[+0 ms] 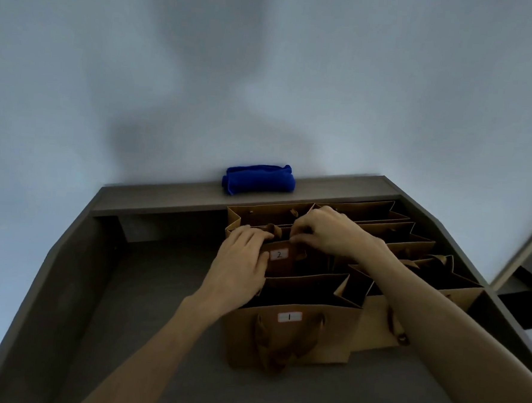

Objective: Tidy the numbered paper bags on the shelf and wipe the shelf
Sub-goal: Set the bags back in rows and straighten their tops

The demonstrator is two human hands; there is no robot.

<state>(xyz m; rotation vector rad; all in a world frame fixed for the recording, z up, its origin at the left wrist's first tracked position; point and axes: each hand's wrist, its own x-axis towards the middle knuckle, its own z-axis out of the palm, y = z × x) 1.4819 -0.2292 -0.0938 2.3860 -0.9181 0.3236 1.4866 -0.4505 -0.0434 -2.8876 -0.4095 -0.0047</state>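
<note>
Several brown paper bags stand in a row on the dark grey shelf point(135, 286), from front to back. The nearest bag point(290, 336) carries a white label "1". Behind it stands the bag labelled "2" point(281, 261). My left hand point(242, 262) grips the top edge of bag 2 at its left side. My right hand point(328, 233) pinches the same bag's rim a little farther back. A folded blue cloth point(259, 179) lies on the ledge above the bags, against the wall. Labels on the rear bags are hidden.
A flat bag point(382, 323) lies tipped to the right of bag 1. The shelf's raised sides point(68, 251) run along left and right. A pale wall rises behind the ledge point(165, 195).
</note>
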